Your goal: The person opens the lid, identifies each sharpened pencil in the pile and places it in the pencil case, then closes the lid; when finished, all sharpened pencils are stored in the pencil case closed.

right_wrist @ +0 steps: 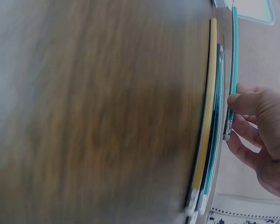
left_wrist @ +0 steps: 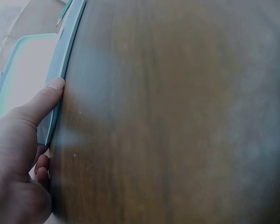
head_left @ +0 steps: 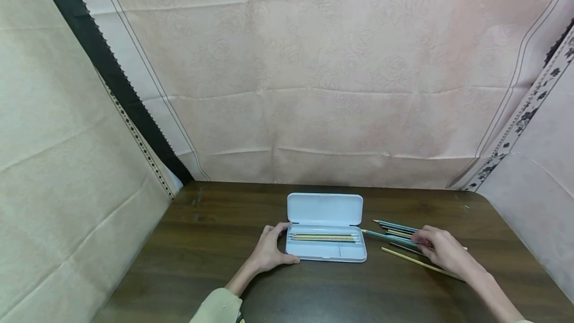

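Note:
A light blue pencil case (head_left: 314, 251) lies on the table with its lid (head_left: 325, 208) folded back. Several pencils (head_left: 323, 238) lie in its long rear compartment. My left hand (head_left: 271, 248) holds the case by its left end, the thumb (left_wrist: 49, 95) against the front edge and a finger at the hinge corner. Between thumb and fingers, my right hand (head_left: 441, 250) pinches a teal pencil (right_wrist: 234, 56) near its eraser end. That pencil's tip points left, right at the case's right side. Loose pencils (head_left: 396, 226) lie around and partly behind the right hand.
A yellow pencil (head_left: 405, 257) lies slantwise in front of the other loose ones. The dark wooden table (head_left: 358, 293) ends at a hanging patterned cloth (head_left: 314, 113) at the back, with more cloth along both sides.

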Tool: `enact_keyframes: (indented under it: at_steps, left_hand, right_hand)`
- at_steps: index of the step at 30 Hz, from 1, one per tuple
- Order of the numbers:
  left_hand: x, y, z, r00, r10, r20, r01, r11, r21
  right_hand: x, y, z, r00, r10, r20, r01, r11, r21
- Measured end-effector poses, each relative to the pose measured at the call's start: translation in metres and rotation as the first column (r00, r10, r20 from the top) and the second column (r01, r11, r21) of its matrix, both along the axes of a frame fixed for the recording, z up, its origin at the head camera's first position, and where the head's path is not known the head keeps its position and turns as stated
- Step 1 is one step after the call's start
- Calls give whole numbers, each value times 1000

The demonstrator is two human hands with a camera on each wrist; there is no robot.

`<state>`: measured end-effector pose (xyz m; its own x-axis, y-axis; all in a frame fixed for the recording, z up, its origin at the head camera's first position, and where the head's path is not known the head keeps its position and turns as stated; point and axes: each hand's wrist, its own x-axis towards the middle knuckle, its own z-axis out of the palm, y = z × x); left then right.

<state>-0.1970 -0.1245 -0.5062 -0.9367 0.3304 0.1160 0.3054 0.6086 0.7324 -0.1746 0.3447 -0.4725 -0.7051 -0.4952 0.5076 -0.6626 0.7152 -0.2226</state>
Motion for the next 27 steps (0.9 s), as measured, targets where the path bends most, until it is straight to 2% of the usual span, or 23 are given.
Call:
enact_keyframes:
  at_steps: [6,11,19,27]
  left_hand:
    - [0,0,0,1000,-1,2,1,1000,2]
    - [0,0,0,1000,-2,-1,2,1000,1]
    - [1,0,0,1000,-1,-1,1,1000,0]
    - [0,0,0,1000,-3,0,3,1000,-2]
  right_hand:
    - [-6,-15,-2,998,51,-40,-52,999,-16]
    - [-10,-27,-1,997,65,-32,-66,998,-18]
    - [-15,-48,5,995,53,86,-53,999,1]
    - [-21,-70,9,987,55,153,-58,998,14]
